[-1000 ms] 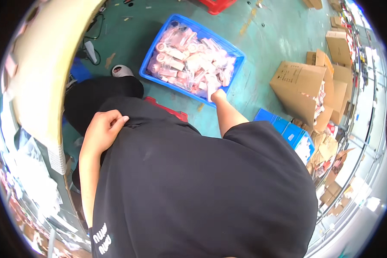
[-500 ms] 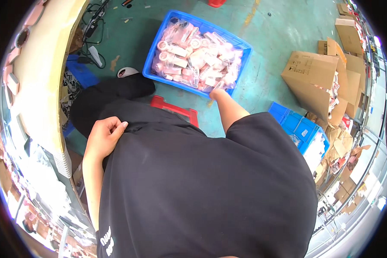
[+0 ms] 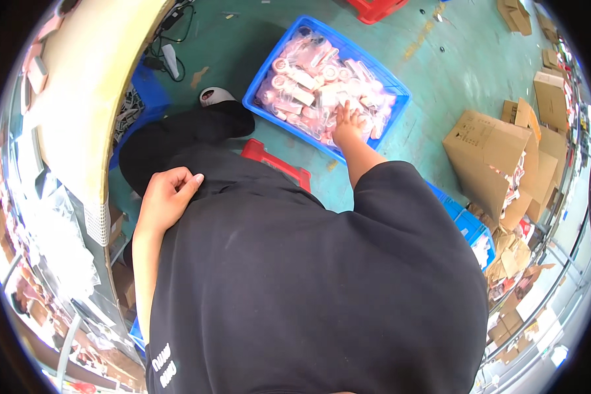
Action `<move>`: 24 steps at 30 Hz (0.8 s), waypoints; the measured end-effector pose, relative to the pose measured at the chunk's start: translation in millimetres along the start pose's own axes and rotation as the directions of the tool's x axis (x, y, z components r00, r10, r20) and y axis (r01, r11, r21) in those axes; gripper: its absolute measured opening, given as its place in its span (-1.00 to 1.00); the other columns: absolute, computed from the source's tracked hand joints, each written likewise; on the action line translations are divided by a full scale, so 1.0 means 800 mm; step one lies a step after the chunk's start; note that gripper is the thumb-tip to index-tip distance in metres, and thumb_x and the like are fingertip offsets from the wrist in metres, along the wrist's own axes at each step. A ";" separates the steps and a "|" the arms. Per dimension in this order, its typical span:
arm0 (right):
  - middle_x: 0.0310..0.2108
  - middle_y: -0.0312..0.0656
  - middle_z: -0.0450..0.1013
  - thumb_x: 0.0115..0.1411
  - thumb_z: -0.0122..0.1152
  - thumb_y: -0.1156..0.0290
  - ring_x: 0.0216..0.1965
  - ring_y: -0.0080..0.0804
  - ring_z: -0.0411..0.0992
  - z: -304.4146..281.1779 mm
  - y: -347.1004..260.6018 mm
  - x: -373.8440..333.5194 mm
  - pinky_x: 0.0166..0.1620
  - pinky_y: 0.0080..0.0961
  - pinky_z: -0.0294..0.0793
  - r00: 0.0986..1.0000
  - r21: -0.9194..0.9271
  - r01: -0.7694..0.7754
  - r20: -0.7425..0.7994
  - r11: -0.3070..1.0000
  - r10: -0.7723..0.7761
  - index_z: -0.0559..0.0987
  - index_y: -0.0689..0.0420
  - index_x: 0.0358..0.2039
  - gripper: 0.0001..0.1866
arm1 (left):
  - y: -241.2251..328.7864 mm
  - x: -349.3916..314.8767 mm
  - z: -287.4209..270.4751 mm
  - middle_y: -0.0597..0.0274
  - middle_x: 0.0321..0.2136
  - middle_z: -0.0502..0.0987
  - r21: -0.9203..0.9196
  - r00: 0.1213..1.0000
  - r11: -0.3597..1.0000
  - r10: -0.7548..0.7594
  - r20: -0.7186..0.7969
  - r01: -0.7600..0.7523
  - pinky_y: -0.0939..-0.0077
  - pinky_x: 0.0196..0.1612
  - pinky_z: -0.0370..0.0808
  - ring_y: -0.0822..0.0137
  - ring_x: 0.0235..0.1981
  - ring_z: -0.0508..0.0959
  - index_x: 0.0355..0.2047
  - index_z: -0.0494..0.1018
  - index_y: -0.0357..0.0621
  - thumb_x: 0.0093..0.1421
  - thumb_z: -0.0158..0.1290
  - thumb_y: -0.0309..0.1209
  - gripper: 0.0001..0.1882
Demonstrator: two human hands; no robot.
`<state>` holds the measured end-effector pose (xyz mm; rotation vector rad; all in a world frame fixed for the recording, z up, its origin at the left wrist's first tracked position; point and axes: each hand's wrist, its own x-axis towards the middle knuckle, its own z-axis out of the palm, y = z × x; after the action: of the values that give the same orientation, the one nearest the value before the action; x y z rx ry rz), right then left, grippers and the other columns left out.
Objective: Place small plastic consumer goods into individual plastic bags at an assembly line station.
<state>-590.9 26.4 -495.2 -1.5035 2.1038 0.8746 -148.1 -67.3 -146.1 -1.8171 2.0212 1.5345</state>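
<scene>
My right hand (image 3: 350, 129) reaches over the near side of a blue plastic bin (image 3: 322, 25) on the floor. Its fingers are spread on top of the heap inside, with nothing visibly gripped. The heap is many small pink and white items in clear plastic bags (image 3: 302, 95); some show round ends, but their exact kind cannot be made out. My left hand (image 3: 166, 199) rests on the black clothing over my thigh, its fingers curled in and the thumb lying alongside. No object shows in it.
A red plastic stool (image 3: 276, 164) stands between my leg and the bin. Open cardboard boxes (image 3: 482, 148) and a blue crate (image 3: 469, 226) are to the right. A pale tabletop (image 3: 111, 39) runs along the left, with cables (image 3: 177, 39) beneath. Another red stool (image 3: 376, 8) is at the far edge.
My right hand has moved from the bin's near rim up onto the bagged items, fingers spreading. The view has shifted, so the bin appears farther right. My left hand stays on my thigh.
</scene>
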 end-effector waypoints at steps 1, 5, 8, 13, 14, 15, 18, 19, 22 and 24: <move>0.69 -0.09 -0.52 0.36 0.26 -0.04 0.62 0.23 -0.12 -0.002 -0.005 -0.006 0.52 0.27 0.05 0.999 0.020 0.033 0.026 0.999 -0.033 -0.13 -0.05 0.67 0.07 | -0.006 -0.004 -0.001 0.40 -0.72 0.25 -0.018 1.000 1.000 -0.012 -0.018 0.011 0.45 -0.52 0.11 0.60 -0.61 0.18 -0.54 0.43 -0.27 0.38 0.27 -0.31 -0.59; 0.67 0.09 -0.34 0.31 0.29 -0.03 0.57 0.25 0.04 -0.010 -0.023 -0.013 0.54 0.09 0.06 0.999 0.146 -0.015 0.031 0.989 0.010 -0.03 0.05 0.64 0.06 | -0.019 -0.006 0.000 0.40 -0.73 0.22 -0.071 0.998 0.997 -0.036 -0.044 0.033 0.45 -0.52 0.10 0.60 -0.62 0.17 -0.57 0.41 -0.26 0.38 0.27 -0.31 -0.57; 0.61 0.21 -0.10 0.20 0.32 0.12 0.55 0.32 0.03 -0.052 -0.045 -0.001 0.55 0.19 -0.03 0.971 0.354 -0.087 -0.179 0.931 0.159 0.08 0.13 0.59 0.03 | -0.022 -0.004 -0.002 0.41 -0.74 0.21 -0.068 0.999 0.998 0.007 -0.043 -0.010 0.45 -0.53 0.10 0.60 -0.62 0.16 -0.59 0.40 -0.26 0.39 0.27 -0.30 -0.55; 0.63 0.06 -0.07 0.17 0.29 0.17 0.62 0.23 -0.11 -0.110 -0.085 0.015 0.58 0.25 -0.16 0.910 0.227 0.299 -0.360 0.927 -0.205 0.18 -0.01 0.58 -0.04 | -0.017 0.006 -0.006 0.34 -0.75 0.23 -0.088 0.999 0.996 0.027 -0.048 -0.031 0.43 -0.54 0.11 0.55 -0.64 0.17 -0.60 0.40 -0.26 0.37 0.28 -0.29 -0.54; 0.63 0.06 -0.08 0.18 0.28 0.17 0.63 0.21 -0.13 -0.115 -0.102 0.017 0.59 0.24 -0.18 0.905 0.204 0.320 -0.356 0.925 -0.235 0.19 -0.01 0.57 -0.05 | -0.017 0.006 -0.010 0.28 -0.75 0.26 -0.050 0.998 0.998 0.042 -0.041 -0.044 0.40 -0.54 0.14 0.50 -0.66 0.20 -0.58 0.42 -0.26 0.36 0.28 -0.28 -0.56; 0.63 0.06 -0.08 0.19 0.28 0.17 0.63 0.20 -0.15 -0.120 -0.118 0.020 0.59 0.24 -0.19 0.896 0.176 0.346 -0.354 0.921 -0.269 0.20 0.00 0.57 -0.07 | -0.017 0.004 -0.013 0.22 -0.75 0.29 -0.014 0.998 0.998 0.055 -0.040 -0.056 0.37 -0.54 0.18 0.44 -0.68 0.23 -0.57 0.45 -0.26 0.36 0.28 -0.27 -0.58; 0.62 0.14 -0.09 0.18 0.30 0.17 0.63 0.23 -0.16 -0.113 -0.139 0.020 0.59 0.21 -0.16 0.912 0.314 0.302 -0.371 0.900 -0.176 0.19 0.03 0.56 -0.06 | -0.005 -0.001 -0.020 0.07 -0.70 0.42 0.007 0.994 0.995 0.102 -0.048 -0.102 0.26 -0.52 0.30 0.24 -0.68 0.39 -0.50 0.52 -0.25 0.35 0.27 -0.24 -0.62; 0.56 0.24 0.02 0.17 0.32 0.18 0.59 0.27 -0.05 -0.099 -0.141 0.020 0.57 0.14 -0.05 0.895 0.328 0.302 -0.422 0.895 -0.147 0.25 0.12 0.51 -0.09 | 0.001 -0.004 -0.024 -0.02 -0.61 0.54 0.026 0.986 0.986 0.163 -0.041 -0.162 0.14 -0.44 0.43 0.03 -0.57 0.57 -0.41 0.59 -0.21 0.35 0.26 -0.19 -0.67; 0.27 0.25 0.38 0.15 0.36 0.24 0.35 0.27 0.29 -0.080 -0.123 0.011 0.42 0.05 0.29 0.823 0.443 0.394 -0.559 0.805 -0.095 0.49 0.21 0.26 -0.33 | 0.033 -0.034 -0.056 -0.03 -0.36 0.70 -0.048 0.946 0.947 0.321 0.048 -0.318 0.11 -0.19 0.62 -0.07 -0.29 0.71 -0.18 0.63 -0.16 0.41 0.18 -0.18 -0.72; 0.14 0.23 0.46 0.18 0.37 0.36 0.17 0.24 0.43 -0.094 -0.114 0.016 0.25 0.01 0.46 0.737 0.531 0.481 -0.676 0.698 0.006 0.58 0.25 0.15 -0.48 | 0.051 -0.070 -0.091 -0.03 -0.31 0.69 -0.263 0.910 0.879 0.415 0.011 -0.398 0.16 -0.12 0.60 -0.03 -0.27 0.70 -0.13 0.60 -0.21 0.47 0.12 -0.26 -0.75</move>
<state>-507.1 -54.7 -472.1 -1.7065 2.1561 -0.6100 -120.9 -79.5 -50.5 -1.4330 2.3819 2.0186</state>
